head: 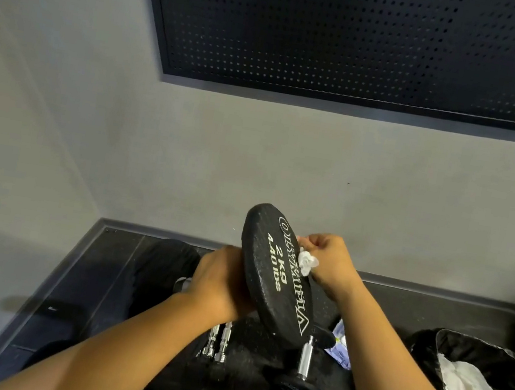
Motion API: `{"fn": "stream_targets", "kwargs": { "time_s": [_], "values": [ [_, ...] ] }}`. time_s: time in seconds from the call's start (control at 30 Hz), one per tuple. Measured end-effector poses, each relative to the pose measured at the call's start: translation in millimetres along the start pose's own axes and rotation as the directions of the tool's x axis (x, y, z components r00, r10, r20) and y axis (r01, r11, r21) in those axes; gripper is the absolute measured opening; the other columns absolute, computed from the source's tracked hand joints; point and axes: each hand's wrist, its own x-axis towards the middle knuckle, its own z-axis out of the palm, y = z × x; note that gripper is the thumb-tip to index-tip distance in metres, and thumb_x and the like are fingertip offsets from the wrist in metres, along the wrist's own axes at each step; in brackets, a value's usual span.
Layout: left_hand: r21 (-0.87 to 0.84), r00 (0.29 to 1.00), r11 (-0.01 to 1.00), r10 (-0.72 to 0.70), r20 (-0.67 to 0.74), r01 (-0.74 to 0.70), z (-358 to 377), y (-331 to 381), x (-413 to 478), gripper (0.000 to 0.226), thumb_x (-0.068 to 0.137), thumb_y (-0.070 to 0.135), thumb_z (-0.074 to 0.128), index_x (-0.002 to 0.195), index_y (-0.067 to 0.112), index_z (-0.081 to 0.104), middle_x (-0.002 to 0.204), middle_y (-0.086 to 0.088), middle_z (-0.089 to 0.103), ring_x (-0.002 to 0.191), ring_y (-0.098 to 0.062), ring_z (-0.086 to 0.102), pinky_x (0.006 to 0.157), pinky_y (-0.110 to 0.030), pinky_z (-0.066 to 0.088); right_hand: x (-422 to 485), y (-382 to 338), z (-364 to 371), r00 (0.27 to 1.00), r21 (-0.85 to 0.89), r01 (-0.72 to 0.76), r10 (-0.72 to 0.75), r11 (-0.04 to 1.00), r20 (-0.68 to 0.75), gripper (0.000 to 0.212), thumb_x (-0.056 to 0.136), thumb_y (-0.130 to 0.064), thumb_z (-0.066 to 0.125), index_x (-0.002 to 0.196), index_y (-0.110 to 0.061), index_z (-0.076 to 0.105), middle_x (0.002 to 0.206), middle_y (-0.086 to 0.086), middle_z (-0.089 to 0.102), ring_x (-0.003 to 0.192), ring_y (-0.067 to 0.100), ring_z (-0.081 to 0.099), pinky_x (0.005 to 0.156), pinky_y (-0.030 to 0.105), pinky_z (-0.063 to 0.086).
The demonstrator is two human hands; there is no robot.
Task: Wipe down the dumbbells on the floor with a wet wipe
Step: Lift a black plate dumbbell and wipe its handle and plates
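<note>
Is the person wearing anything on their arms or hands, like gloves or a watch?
No. The left hand and right hand are bare, without gloves. No sleeve shows on either forearm within the picture, and neither wrist carries a watch or band.

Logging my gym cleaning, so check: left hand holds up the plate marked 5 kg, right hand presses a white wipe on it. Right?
Not quite: the head view shows the plate marked 2 KG, not 5 kg. Otherwise yes: left hand holds it up, right hand presses a white wipe on it.
</note>
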Motion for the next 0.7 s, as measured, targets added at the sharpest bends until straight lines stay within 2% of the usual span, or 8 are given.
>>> {"fn": "stream_targets", "kwargs": {
  "time_s": [0.13, 0.27, 0.33, 0.4, 0.5, 0.6, 0.63, 0.7],
  "values": [
    [-0.064, 0.997, 0.996, -0.066, -0.037, 0.064, 8, -2, 8, 0.019, 0.089, 0.023, 0.063, 0.074, 0.023, 0.050, 0.098, -0.004, 0.068, 0.095, -0.020, 0.064, 0.087, -0.033, 0.054, -11, 24, -3, 0.998, 0.147, -0.064, 0.061, 0.987, 0.024, 0.030, 0.092, -0.019, 0.059, 0.077, 0.006, 0.059, 0.061, 0.014, 0.057, 0.042, 0.011, 0.047, 0.042, 0.017, 0.038],
    [-0.181, 0.989, 0.979, -0.110, -0.095, 0.092, 16, -1, 15, 0.026, 0.087, 0.023, 0.063, 0.069, 0.026, 0.045, 0.097, -0.006, 0.068, 0.096, -0.024, 0.064, 0.089, -0.039, 0.054, -23, 37, -9, 0.992, 0.317, -0.119, 0.100, 0.941, 0.077, 0.033, 0.089, -0.011, 0.064, 0.060, 0.002, 0.055, 0.045, 0.005, 0.057, 0.035, 0.009, 0.050, 0.037, 0.014, 0.040],
    [-0.277, 0.980, 0.955, -0.148, -0.135, 0.106, 21, 0, 19, 0.026, 0.084, 0.022, 0.067, 0.069, 0.027, 0.046, 0.094, -0.005, 0.068, 0.093, -0.024, 0.063, 0.086, -0.038, 0.054, -23, 47, -9, 0.988, 0.333, -0.148, 0.130, 0.931, 0.078, 0.027, 0.088, -0.010, 0.064, 0.064, 0.000, 0.055, 0.042, -0.001, 0.048, 0.033, 0.006, 0.039, 0.036, 0.013, 0.031],
    [-0.376, 0.972, 0.918, -0.191, -0.135, 0.128, 28, -2, 28, 0.024, 0.083, 0.020, 0.067, 0.068, 0.024, 0.049, 0.082, -0.002, 0.066, 0.085, -0.023, 0.065, 0.079, -0.037, 0.056, -18, 55, -6, 0.982, 0.359, -0.188, 0.189, 0.914, 0.033, 0.036, 0.095, -0.006, 0.054, 0.059, -0.008, 0.052, 0.043, -0.001, 0.041, 0.034, 0.005, 0.031, 0.038, 0.014, 0.024],
    [-0.533, 0.957, 0.821, -0.280, -0.069, 0.202, 40, -6, 49, 0.016, 0.080, 0.015, 0.066, 0.068, 0.018, 0.056, 0.066, -0.004, 0.063, 0.065, -0.025, 0.063, 0.066, -0.035, 0.057, -18, 57, 1, 0.963, 0.423, -0.265, 0.260, 0.867, 0.069, 0.029, 0.095, 0.002, 0.047, 0.069, -0.006, 0.059, 0.046, 0.003, 0.046, 0.036, 0.007, 0.037, 0.041, 0.018, 0.031],
    [-0.688, 0.916, 0.644, -0.392, 0.081, 0.336, 49, -9, 67, 0.017, 0.077, 0.005, 0.063, 0.066, 0.012, 0.052, 0.052, -0.002, 0.047, 0.042, -0.017, 0.044, 0.046, -0.025, 0.041, -18, 54, 12, 0.935, 0.498, -0.352, 0.328, 0.793, 0.138, 0.024, 0.094, -0.018, 0.055, 0.084, -0.001, 0.068, 0.066, 0.015, 0.066, 0.058, 0.024, 0.061, 0.064, 0.035, 0.054],
    [-0.713, 0.900, 0.588, -0.414, 0.139, 0.381, 52, -10, 70, 0.014, 0.077, 0.003, 0.062, 0.070, 0.011, 0.053, 0.052, -0.002, 0.045, 0.040, -0.015, 0.041, 0.044, -0.023, 0.038, -17, 55, 17, 0.919, 0.512, -0.385, 0.369, 0.768, 0.138, 0.028, 0.093, -0.025, 0.058, 0.085, -0.001, 0.069, 0.075, 0.017, 0.069, 0.068, 0.028, 0.065, 0.072, 0.039, 0.055],
    [-0.741, 0.866, 0.493, -0.438, 0.240, 0.455, 59, -13, 75, 0.009, 0.077, 0.003, 0.062, 0.081, 0.009, 0.057, 0.054, -0.002, 0.046, 0.042, -0.013, 0.042, 0.043, -0.023, 0.039, -13, 60, 26, 0.883, 0.515, -0.455, 0.440, 0.726, 0.160, 0.022, 0.089, -0.021, 0.062, 0.082, -0.001, 0.068, 0.081, 0.016, 0.067, 0.075, 0.028, 0.064, 0.076, 0.038, 0.052]
  ]
}}
